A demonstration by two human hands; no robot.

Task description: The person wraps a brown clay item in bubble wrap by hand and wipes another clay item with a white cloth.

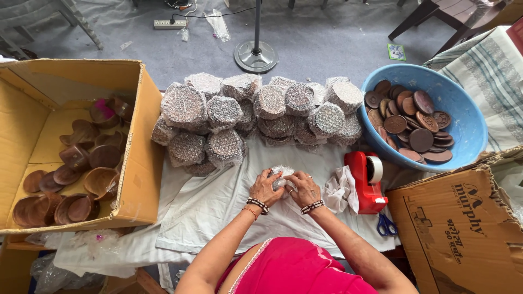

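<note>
My left hand (265, 187) and my right hand (303, 188) are closed together on a small round bundle in bubble wrap (282, 174), held just above the white cloth (218, 201) in front of me. Both wrists wear beaded bracelets. Beyond my hands lies a heap of several wrapped round bundles (256, 117). A red tape dispenser (368, 179) stands just right of my right hand, with a crumpled white cloth (340, 190) beside it.
An open cardboard box (139, 158) with brown wooden bowls stands at left. A blue plastic basin (463, 125) of brown round discs sits at right. Blue-handled scissors (385, 224) lie by a second cardboard box (463, 234). A fan stand base (256, 56) is on the floor beyond.
</note>
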